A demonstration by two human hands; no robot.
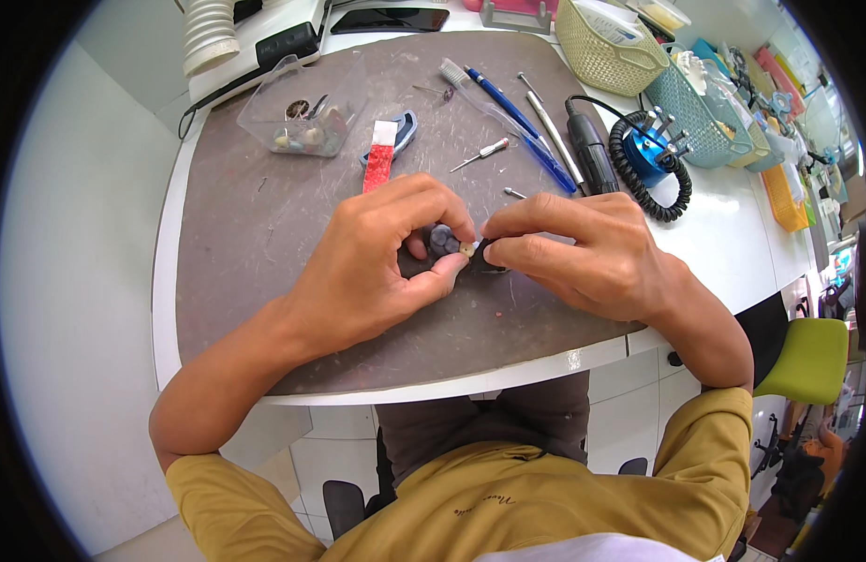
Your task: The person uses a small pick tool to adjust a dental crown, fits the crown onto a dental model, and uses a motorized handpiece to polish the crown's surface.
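Note:
My left hand [377, 262] pinches a small cream-coloured tooth-like piece [467, 249] between thumb and forefinger, over the grey work mat [255, 234]. A small dark grey part [442, 240] sits just behind those fingertips. My right hand [583, 248] meets the left from the right, its fingers closed on a small dark tool [489, 258] whose tip touches the cream piece. Most of that tool is hidden under the fingers.
On the mat behind the hands lie a red strip [378, 167], a clear plastic box [297, 112] of small parts, blue pens [517, 122], thin metal burs [480, 155] and a black handpiece [592, 150] with coiled cable [653, 159]. Woven baskets [601, 47] stand at the back right.

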